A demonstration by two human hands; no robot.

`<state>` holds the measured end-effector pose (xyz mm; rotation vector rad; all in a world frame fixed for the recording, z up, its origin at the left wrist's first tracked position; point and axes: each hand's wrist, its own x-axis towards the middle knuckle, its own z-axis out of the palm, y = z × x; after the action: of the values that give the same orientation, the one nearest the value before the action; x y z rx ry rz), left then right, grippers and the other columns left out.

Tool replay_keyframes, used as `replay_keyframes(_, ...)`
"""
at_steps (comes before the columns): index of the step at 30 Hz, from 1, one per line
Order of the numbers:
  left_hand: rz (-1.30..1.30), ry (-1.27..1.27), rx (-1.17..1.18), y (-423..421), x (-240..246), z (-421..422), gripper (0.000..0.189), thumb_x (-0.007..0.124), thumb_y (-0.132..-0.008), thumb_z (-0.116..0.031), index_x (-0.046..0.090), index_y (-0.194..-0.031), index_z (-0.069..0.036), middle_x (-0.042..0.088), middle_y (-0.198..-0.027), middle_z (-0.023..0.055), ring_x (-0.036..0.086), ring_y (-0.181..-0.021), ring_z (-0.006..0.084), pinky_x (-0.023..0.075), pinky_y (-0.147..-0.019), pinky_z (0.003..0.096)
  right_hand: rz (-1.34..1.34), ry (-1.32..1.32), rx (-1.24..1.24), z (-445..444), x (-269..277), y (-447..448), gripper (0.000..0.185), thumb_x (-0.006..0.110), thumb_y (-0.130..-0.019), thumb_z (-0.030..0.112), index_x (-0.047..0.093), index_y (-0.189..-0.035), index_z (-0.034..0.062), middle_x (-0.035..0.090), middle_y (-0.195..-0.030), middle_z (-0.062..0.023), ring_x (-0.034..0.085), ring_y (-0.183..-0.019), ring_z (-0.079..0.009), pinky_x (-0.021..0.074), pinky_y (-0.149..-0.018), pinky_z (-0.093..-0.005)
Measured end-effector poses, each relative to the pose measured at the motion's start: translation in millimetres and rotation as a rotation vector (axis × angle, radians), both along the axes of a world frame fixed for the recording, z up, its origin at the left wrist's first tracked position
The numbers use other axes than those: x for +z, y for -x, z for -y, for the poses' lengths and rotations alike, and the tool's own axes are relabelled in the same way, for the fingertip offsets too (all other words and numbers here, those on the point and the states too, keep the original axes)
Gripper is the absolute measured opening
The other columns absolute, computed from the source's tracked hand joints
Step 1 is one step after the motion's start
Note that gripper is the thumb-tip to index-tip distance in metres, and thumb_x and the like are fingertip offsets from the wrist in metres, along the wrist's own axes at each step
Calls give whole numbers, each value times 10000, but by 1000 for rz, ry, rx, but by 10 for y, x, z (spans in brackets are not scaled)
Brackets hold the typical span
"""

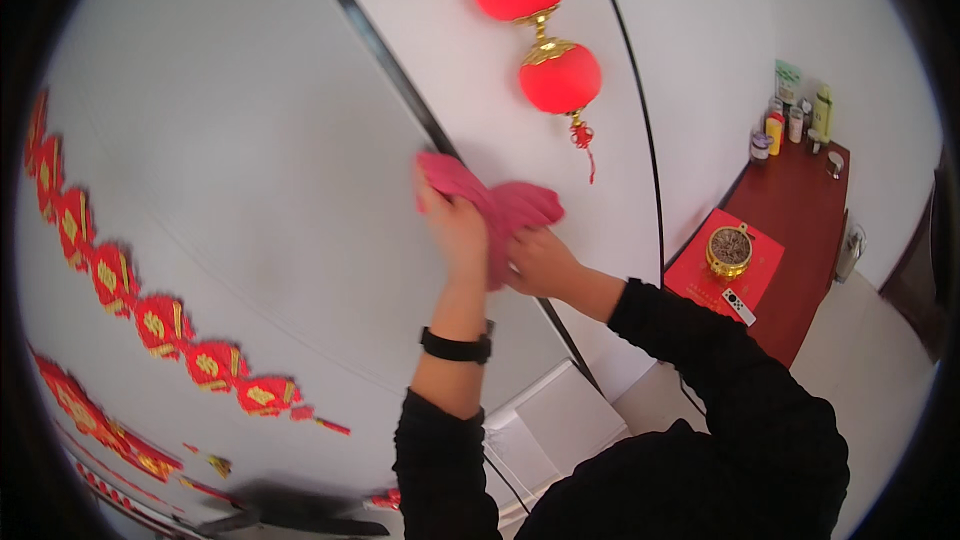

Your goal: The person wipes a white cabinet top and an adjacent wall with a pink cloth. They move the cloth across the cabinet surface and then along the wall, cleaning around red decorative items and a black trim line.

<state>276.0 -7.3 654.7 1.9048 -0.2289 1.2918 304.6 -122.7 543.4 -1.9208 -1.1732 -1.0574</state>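
Observation:
A bunched pink cloth (pixel 501 211) is held between my two hands, in front of a dark trim strip (pixel 386 52) that runs down the pale wall. My left hand (pixel 459 231), with a black band on its wrist, grips the cloth's left side by the strip. Slightly lower and to the right, my right hand (pixel 541 259) has its fingers curled into the folds. The cloth hides part of the strip, and some of my fingertips are out of sight.
Red lanterns (pixel 561 79) hang just above and right of my hands. A string of red ornaments (pixel 159 324) hangs at left. On the right, a brown cabinet (pixel 780 199) carries a gold bowl (pixel 729 251), a remote control (pixel 739 307) and several bottles. Below is a white box-like object (pixel 570 416).

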Motion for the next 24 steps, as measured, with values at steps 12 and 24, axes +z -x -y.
replay_keyframes(12, 58, -849, 670, -407, 622, 315, 485, 588, -937, -211, 536, -1376, -12, 548, -1418, 229, 607, -1149, 436, 502, -980, 479, 238, -421, 119, 43, 514, -567, 370, 730, -752, 247, 702, -1079, 76, 701, -1112, -121, 639, -1066, -323, 484, -941, -455)
replay_keyframes(24, -264, -868, 368, -568, -598, 777, 228, 614, -896, -190, 654, -1039, -17, 693, -961, 185, 643, -942, 398, 494, -865, 525, -322, 44, -147, 1198, -1178, -780, 430, 725, -812, 234, 696, -1214, 83, 688, -1203, -87, 609, -1163, -325, 483, -1014, -467)
